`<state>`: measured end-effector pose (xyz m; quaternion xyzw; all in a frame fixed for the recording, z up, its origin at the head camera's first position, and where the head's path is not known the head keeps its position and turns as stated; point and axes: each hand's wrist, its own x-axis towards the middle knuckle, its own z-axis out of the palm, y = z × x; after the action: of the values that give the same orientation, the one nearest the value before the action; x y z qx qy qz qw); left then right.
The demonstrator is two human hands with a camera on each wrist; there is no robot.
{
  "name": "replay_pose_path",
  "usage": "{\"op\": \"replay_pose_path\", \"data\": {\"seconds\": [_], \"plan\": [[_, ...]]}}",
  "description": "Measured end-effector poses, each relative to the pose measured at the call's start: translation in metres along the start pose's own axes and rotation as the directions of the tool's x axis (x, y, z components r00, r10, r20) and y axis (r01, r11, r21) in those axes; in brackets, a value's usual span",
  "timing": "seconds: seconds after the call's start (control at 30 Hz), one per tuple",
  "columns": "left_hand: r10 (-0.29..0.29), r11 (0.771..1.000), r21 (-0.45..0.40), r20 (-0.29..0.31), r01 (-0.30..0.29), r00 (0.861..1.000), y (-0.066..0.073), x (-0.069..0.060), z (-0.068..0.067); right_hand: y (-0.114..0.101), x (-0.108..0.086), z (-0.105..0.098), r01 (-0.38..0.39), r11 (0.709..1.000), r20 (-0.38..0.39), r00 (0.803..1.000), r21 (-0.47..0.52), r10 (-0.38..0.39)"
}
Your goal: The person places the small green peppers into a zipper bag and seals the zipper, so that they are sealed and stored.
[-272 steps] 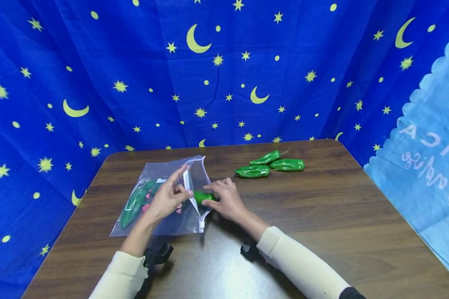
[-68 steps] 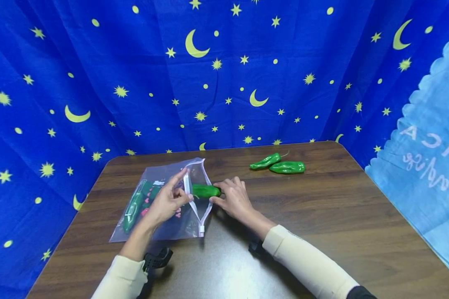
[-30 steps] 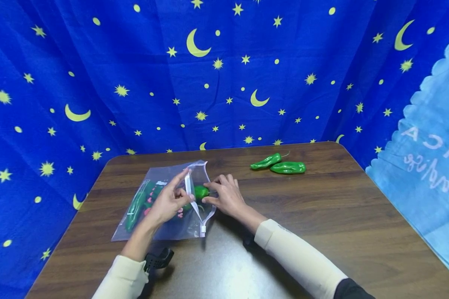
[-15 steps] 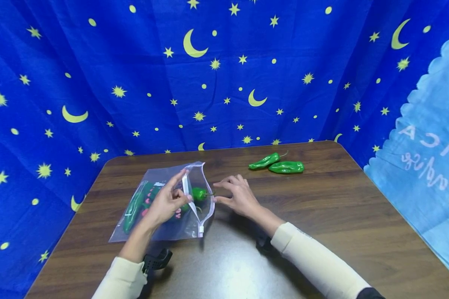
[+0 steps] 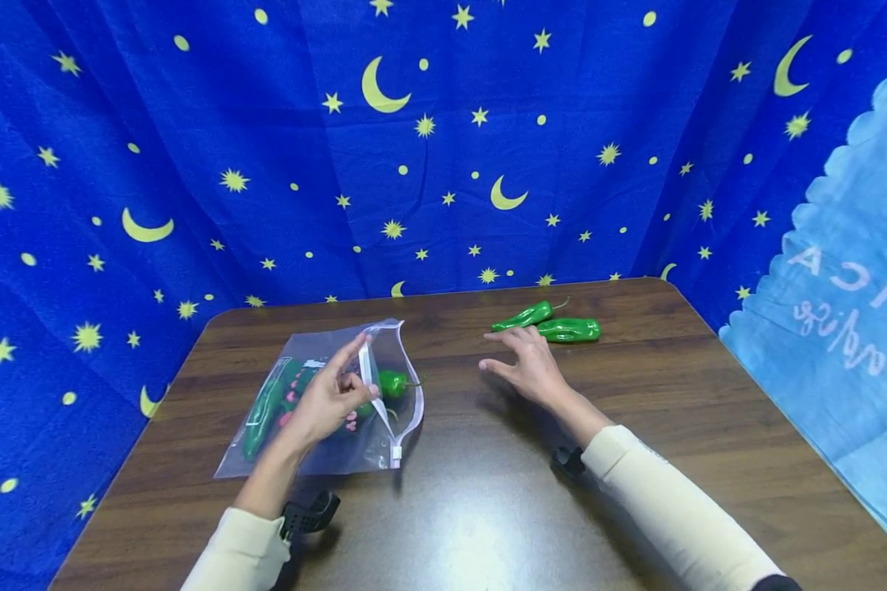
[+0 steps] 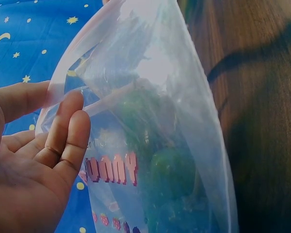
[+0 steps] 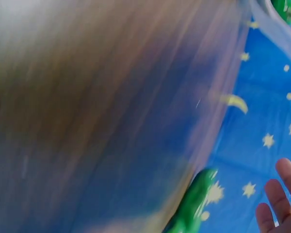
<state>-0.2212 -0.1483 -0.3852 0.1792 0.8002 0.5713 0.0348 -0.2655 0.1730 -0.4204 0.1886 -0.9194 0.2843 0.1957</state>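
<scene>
A clear zip bag (image 5: 340, 461) with a white slider lies at the left, its mouth spread toward the right. My left hand (image 5: 333, 400) pinches the upper edge of that mouth; the left wrist view shows its thumb and fingers (image 6: 70, 141) at the plastic. Inside are several green peppers, partly hidden by the hand and the print; one pepper (image 5: 394, 383) has its stem end in the mouth. My right hand (image 5: 528, 365), fingers spread and holding nothing, hovers just in front of two green peppers, one slim (image 5: 523, 317) and one thicker (image 5: 572, 330).
The brown wooden table (image 5: 473, 476) ends at the back against a blue curtain (image 5: 443, 238) with moons and stars. A lighter blue cloth (image 5: 850, 328) hangs at the right. Each wrist wears a black camera mount (image 5: 310, 513).
A third pepper left the back group and went into the bag. My right hand pushed it in, released it and moved right toward the remaining two. The left hand stayed at the bag.
</scene>
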Motion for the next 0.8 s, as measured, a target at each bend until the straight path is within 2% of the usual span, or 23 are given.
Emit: {"op": "replay_pose_path", "data": {"seconds": [0.23,0.37,0.5,0.63,0.8], "plan": [[-0.006,1.000,0.011,0.002,0.006,1.000,-0.001,-0.001,-0.001,0.036,0.010,-0.006,-0.114,0.988,0.044,0.992,-0.099,0.119],[-0.010,1.000,0.009,0.002,0.010,1.000,0.000,0.000,-0.002,0.058,0.020,-0.008,-0.196,0.967,0.058,0.976,-0.163,0.208],[-0.002,1.000,0.001,0.001,0.002,1.000,0.001,-0.001,-0.002,0.077,0.030,-0.011,-0.252,0.944,0.039,0.963,-0.212,0.266],[0.003,1.000,0.009,-0.001,-0.003,1.000,0.001,-0.002,-0.002,0.091,0.039,-0.014,-0.272,0.930,0.042,0.956,-0.247,0.291],[-0.013,1.000,0.014,-0.006,0.013,1.000,0.000,-0.003,-0.002,0.098,0.049,-0.015,-0.271,0.915,0.093,0.946,-0.298,0.310]]}}
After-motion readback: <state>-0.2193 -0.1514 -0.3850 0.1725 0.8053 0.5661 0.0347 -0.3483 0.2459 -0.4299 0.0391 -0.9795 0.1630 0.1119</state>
